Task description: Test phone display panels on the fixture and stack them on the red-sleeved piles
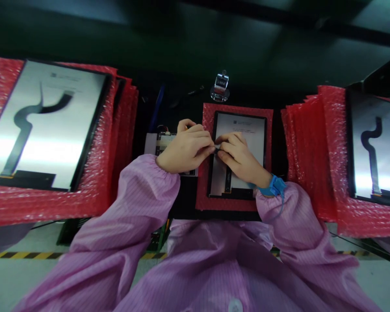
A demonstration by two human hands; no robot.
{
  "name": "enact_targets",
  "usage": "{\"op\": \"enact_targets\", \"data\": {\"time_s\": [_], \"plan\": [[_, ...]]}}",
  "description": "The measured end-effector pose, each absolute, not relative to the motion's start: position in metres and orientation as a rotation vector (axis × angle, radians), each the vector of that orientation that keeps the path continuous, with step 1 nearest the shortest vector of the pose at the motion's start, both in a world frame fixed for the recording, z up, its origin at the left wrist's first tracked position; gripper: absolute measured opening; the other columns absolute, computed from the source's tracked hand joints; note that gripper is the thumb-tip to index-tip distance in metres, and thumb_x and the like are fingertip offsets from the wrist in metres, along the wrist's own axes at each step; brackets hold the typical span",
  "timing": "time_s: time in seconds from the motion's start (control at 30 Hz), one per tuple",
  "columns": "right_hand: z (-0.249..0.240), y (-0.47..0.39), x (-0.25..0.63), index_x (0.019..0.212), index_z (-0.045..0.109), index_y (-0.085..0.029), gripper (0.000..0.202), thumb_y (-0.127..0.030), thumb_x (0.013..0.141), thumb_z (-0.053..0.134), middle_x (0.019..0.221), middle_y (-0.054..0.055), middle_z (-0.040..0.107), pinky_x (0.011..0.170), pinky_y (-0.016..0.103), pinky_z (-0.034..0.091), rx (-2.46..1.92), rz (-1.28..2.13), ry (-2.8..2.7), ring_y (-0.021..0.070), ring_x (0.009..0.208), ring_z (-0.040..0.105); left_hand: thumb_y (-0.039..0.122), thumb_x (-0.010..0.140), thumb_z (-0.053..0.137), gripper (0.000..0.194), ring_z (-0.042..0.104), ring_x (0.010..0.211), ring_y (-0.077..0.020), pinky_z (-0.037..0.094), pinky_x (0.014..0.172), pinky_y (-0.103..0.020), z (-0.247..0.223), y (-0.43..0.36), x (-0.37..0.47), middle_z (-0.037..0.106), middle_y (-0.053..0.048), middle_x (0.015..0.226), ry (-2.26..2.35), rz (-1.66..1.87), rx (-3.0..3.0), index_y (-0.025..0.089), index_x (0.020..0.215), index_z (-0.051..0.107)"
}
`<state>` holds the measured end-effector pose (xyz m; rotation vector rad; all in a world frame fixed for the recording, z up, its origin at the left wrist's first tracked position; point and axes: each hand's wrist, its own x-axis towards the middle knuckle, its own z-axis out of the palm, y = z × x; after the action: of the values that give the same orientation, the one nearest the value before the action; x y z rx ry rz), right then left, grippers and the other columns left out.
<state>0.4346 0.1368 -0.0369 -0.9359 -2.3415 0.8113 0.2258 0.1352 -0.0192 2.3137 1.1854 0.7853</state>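
Note:
A display panel (240, 123) with a grey-white back and black edge lies on a red bubble-wrap sheet (201, 190) in front of me. Its dark ribbon cable (228, 181) rises from the lower edge and passes under my right hand (240, 157). That hand pinches the cable's upper end, with a blue band at the wrist. My left hand (189, 148) meets it at the panel's left edge, thumb and fingers pressed together. Something small and dark shows between the fingertips; the left hand's share of the grip is mostly hidden. Beneath the left hand sits a circuit board (164, 141), partly covered.
Left stands a stack of red bubble wrap (97, 173) with a display panel (56, 130) on top. Another red stack (315, 160) with a panel (381, 151) is at right. A metal tally counter (220, 86) stands behind the middle panel. A blue pen-like stick (157, 106) lies near the board.

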Motion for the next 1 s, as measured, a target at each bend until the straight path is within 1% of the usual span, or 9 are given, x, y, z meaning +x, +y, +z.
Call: {"op": "enact_targets", "data": {"time_s": [0.17,0.33,0.6,0.7,0.83,0.9,1.0], "plan": [[-0.037,0.137,0.437,0.089,0.06,-0.022,0.025,-0.033,0.104,0.044,0.12,0.009,0.062,0.103,0.048,0.039,-0.911,0.809,-2.367,0.0262,0.116,0.047,0.031,0.084,0.062,0.016,0.063,0.084,-0.0244,0.032,0.106,-0.055,-0.02,0.137,0.223,0.07,-0.001,0.074,1.178,0.796,2.26,0.025,0.071,0.068],[-0.038,0.135,0.438,0.093,0.061,-0.022,0.026,-0.035,0.105,0.042,0.123,0.01,0.061,0.105,0.049,0.039,-0.878,0.798,-2.368,0.0264,0.117,0.047,0.034,0.086,0.066,0.016,0.065,0.084,-0.0224,0.033,0.107,-0.051,-0.025,0.139,0.22,0.073,0.0,0.078,1.136,0.837,2.259,0.026,0.073,0.072],[-0.038,0.133,0.437,0.095,0.061,-0.02,0.025,-0.033,0.105,0.043,0.124,0.011,0.06,0.105,0.048,0.04,-0.9,0.752,-2.372,0.0268,0.118,0.046,0.036,0.092,0.061,0.024,0.065,0.082,-0.0182,0.032,0.105,-0.047,-0.022,0.137,0.218,0.074,0.0,0.079,1.128,0.797,2.342,0.022,0.076,0.072],[-0.037,0.132,0.437,0.096,0.061,-0.02,0.024,-0.033,0.105,0.043,0.125,0.012,0.06,0.105,0.047,0.041,-0.905,0.729,-2.39,0.027,0.118,0.047,0.035,0.09,0.062,0.021,0.065,0.081,-0.018,0.033,0.102,-0.046,-0.023,0.136,0.219,0.073,0.0,0.078,1.127,0.792,2.369,0.022,0.076,0.071],[-0.036,0.131,0.435,0.098,0.061,-0.02,0.023,-0.033,0.105,0.043,0.126,0.012,0.06,0.104,0.047,0.041,-0.929,0.703,-2.411,0.0279,0.117,0.047,0.03,0.084,0.063,0.015,0.065,0.081,-0.0186,0.034,0.101,-0.046,-0.027,0.137,0.224,0.072,0.001,0.077,1.169,0.796,2.39,0.021,0.073,0.067],[-0.036,0.131,0.435,0.098,0.06,-0.02,0.023,-0.033,0.105,0.042,0.125,0.012,0.061,0.103,0.048,0.041,-0.942,0.713,-2.415,0.0282,0.117,0.048,0.029,0.083,0.063,0.013,0.065,0.083,-0.0194,0.034,0.103,-0.048,-0.026,0.138,0.226,0.072,0.001,0.078,1.213,0.766,2.406,0.022,0.073,0.065],[-0.036,0.13,0.435,0.099,0.059,-0.021,0.028,-0.038,0.106,0.039,0.124,0.012,0.061,0.106,0.049,0.04,-0.948,0.763,-2.376,0.0276,0.117,0.049,0.036,0.086,0.063,0.014,0.065,0.096,-0.023,0.034,0.107,-0.05,-0.016,0.132,0.222,0.073,-0.002,0.092,1.332,0.854,2.43,0.023,0.084,0.067]]}}
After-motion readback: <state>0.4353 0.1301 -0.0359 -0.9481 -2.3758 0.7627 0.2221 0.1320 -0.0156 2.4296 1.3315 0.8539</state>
